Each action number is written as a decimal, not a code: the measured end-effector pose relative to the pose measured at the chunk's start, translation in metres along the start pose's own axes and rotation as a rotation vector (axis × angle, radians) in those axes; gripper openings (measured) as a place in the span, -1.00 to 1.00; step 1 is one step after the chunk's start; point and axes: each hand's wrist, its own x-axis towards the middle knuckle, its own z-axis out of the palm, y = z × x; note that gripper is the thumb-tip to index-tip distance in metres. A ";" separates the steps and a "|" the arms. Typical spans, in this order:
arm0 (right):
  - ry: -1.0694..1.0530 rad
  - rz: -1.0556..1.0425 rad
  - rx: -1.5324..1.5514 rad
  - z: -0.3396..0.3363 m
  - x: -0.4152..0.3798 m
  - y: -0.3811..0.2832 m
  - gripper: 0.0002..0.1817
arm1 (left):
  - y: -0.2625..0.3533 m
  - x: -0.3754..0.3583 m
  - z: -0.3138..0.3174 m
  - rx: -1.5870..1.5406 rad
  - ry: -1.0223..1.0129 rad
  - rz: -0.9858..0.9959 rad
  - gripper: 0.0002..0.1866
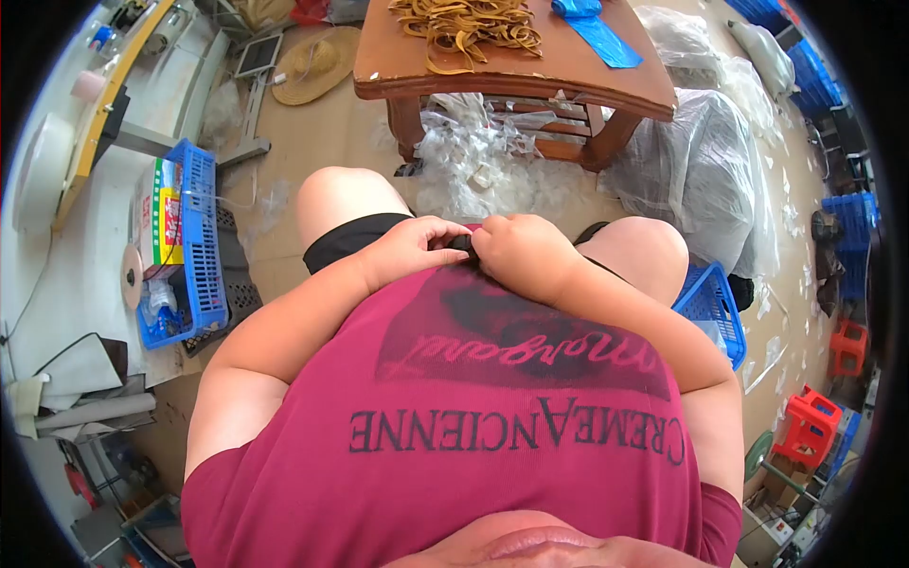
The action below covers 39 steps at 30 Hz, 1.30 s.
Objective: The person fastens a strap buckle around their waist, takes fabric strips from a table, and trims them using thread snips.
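In front of my belly, over my lap, my two hands meet. Between them shows a small black object (461, 244), mostly covered by fingers, so its kind cannot be made out. My left hand (412, 251) pinches it from the left, thumb and fingertips against it. Curled closed, my right hand (525, 254) grips its other side. Below the hands spreads my dark red printed shirt (511, 417).
Ahead stands a brown wooden table (511, 83) with a heap of tan strips (469, 28) and a blue plastic roll (598, 36). Plastic scraps (473, 161) lie beneath it. Blue baskets (201, 246) and large plastic-wrapped bundles (696, 151) flank me.
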 end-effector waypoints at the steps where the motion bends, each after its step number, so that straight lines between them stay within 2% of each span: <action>1: -0.028 0.014 0.003 0.001 0.001 0.000 -0.87 | 0.001 0.000 0.000 -0.017 0.000 -0.015 -0.61; 3: -0.076 0.047 0.005 0.000 0.004 0.000 -0.87 | 0.003 -0.001 0.003 -0.036 0.000 -0.037 -0.62; 6: -0.277 0.061 -0.002 -0.009 0.015 0.000 -0.86 | 0.005 -0.004 0.004 -0.066 -0.021 -0.049 -0.62; 9: -0.278 0.052 -0.042 -0.007 0.015 -0.002 -0.85 | -0.001 -0.002 0.002 -0.119 -0.063 -0.034 -0.61; 11: -0.185 -0.015 -0.072 -0.008 0.010 -0.004 -0.85 | -0.002 0.000 0.002 -0.121 -0.103 -0.025 -0.59; 12: -0.142 -0.046 -0.084 -0.008 0.007 -0.005 -0.85 | 0.003 0.001 0.001 -0.048 -0.112 -0.065 -0.60; 15: -0.115 -0.092 -0.144 -0.009 0.003 -0.007 -0.86 | 0.014 0.005 -0.002 0.267 -0.120 0.055 -0.62; 18: -0.034 -0.076 -0.132 -0.002 -0.005 -0.003 -0.87 | 0.003 0.011 0.001 0.125 -0.090 0.079 -0.65; 27: 0.091 0.005 -0.096 0.005 -0.017 0.000 -0.88 | 0.000 0.007 0.006 0.313 0.046 0.201 -0.62; 30: 0.114 -0.025 -0.132 0.014 -0.022 0.008 -0.88 | 0.010 0.000 0.007 0.312 0.037 0.097 -0.66; 33: 0.183 0.125 -0.049 0.007 -0.028 0.006 -0.86 | 0.000 -0.001 0.008 0.245 0.080 0.101 -0.64; 36: -0.052 0.194 -0.087 -0.014 -0.013 0.004 -0.84 | -0.008 -0.001 0.011 0.271 0.085 0.169 -0.62; 39: 0.114 0.015 0.012 -0.013 -0.006 0.002 -0.83 | -0.007 -0.002 0.009 0.320 0.120 0.233 -0.63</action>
